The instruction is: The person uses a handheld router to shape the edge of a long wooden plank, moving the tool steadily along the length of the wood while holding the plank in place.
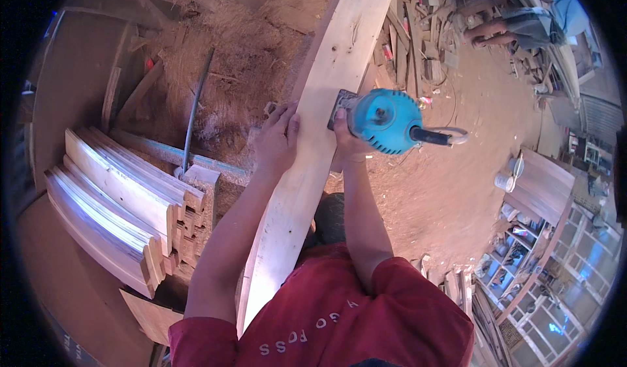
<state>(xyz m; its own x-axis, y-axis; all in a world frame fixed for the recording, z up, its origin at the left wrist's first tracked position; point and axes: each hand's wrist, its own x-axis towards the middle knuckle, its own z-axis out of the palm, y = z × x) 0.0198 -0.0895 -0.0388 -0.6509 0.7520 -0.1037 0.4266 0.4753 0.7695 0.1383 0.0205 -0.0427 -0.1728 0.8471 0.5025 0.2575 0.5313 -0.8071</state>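
A long pale wooden board (320, 96) runs away from my body, from the lower middle to the top of the view. My right hand (349, 138) grips the lower part of a blue corded power router (390, 120) at the board's right edge. The router's dark base (341, 109) overlaps the board's face, while its round blue body juts out to the right. The bit is hidden. On the left edge, my left hand (277, 138) holds the board, its thumb side on the wood and its fingers bent over the edge.
Stacked moulded wood lengths (121, 200) stand on the left, with a metal bar (197, 109) behind them. Sawdust (251, 63) and offcuts (418, 34) cover the floor ahead. Another person (529, 24) is at the far right. Shelves (516, 249) and a wooden lattice frame (581, 256) stand lower right.
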